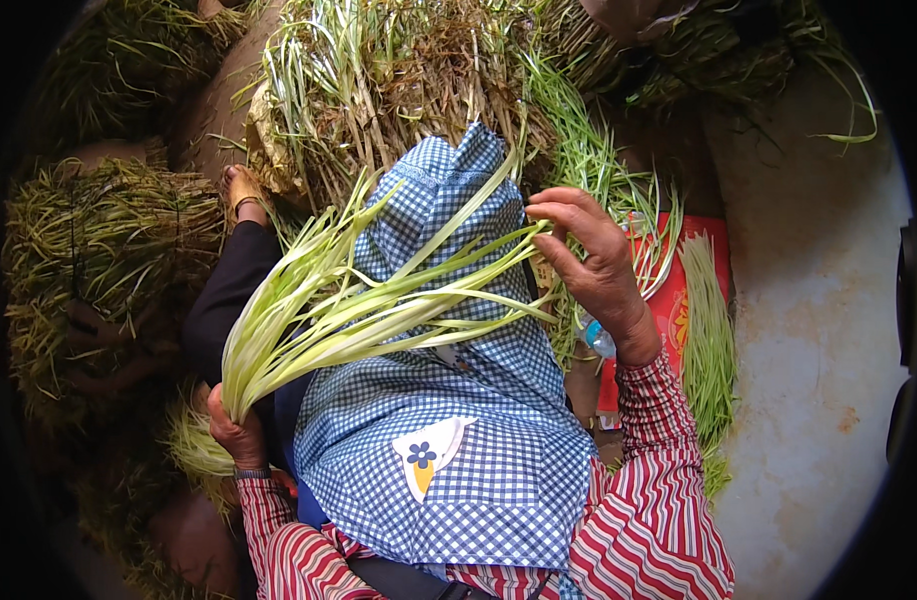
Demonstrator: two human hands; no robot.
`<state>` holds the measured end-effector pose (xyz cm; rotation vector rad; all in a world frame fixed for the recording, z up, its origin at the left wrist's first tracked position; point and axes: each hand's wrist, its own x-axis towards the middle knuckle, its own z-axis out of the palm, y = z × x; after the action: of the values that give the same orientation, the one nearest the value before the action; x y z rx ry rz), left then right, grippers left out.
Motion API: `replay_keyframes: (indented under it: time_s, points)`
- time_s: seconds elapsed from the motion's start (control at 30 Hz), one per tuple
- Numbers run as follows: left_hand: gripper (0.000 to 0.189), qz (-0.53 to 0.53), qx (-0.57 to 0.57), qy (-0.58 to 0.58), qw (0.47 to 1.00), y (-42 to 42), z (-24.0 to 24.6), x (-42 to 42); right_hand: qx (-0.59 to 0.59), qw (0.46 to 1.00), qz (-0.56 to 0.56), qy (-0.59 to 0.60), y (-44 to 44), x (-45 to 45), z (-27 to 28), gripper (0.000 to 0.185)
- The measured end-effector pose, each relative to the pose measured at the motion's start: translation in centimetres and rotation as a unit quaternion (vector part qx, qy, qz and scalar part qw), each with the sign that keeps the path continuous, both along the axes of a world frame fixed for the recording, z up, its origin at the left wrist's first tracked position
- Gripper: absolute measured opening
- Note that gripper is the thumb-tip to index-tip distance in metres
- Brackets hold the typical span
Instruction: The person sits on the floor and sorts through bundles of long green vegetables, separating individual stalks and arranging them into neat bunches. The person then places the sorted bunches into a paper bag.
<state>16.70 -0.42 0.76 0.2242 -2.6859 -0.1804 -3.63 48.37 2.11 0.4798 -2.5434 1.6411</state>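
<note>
My left hand (236,431) is closed around the pale lower ends of a loose bunch of blanched garlic chives (308,330). The long yellow-green leaves fan out up and to the right, over my lap and a blue checked apron (496,450). On the right, my right hand (590,259) pinches a few leaf tips of that bunch between thumb and fingers. Behind the wrist, a tidy bundle of thin chives (710,337) lies on a red printed sheet or box (659,322), whose kind I cannot tell.
A large heap of uncleaned chives (428,67) with brown, dry matter stands in front. Tied bundles (113,247) are stacked at left. Loose green leaves (578,142) trail beside the heap. A clear plastic bottle (599,337) lies partly hidden near my right wrist. Concrete floor (811,300) extends at right.
</note>
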Motion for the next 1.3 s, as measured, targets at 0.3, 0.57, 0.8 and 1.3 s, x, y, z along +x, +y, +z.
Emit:
replay_keyframes:
  time_s: [0.3, 0.57, 0.8, 1.3]
  points:
    - [0.027, 0.001, 0.005, -0.002, 1.000, -0.1, -0.1, 0.2, -0.011, 1.000, -0.019, -0.004, -0.9, -0.5, -0.4, 0.025]
    - [0.026, 0.019, 0.026, -0.011, 0.999, -0.1, -0.2, 0.3, -0.022, 0.999, 0.031, 0.014, -0.4, 0.3, -0.8, 0.016]
    - [0.028, 0.018, 0.017, -0.007, 1.000, -0.1, -0.3, 0.2, -0.006, 0.998, 0.046, 0.048, -1.2, 0.1, -0.8, 0.013]
    - [0.028, -0.007, 0.006, 0.003, 1.000, 0.8, 0.3, -0.4, -0.063, 0.994, -0.079, -0.044, -3.3, -0.5, -2.9, 0.005]
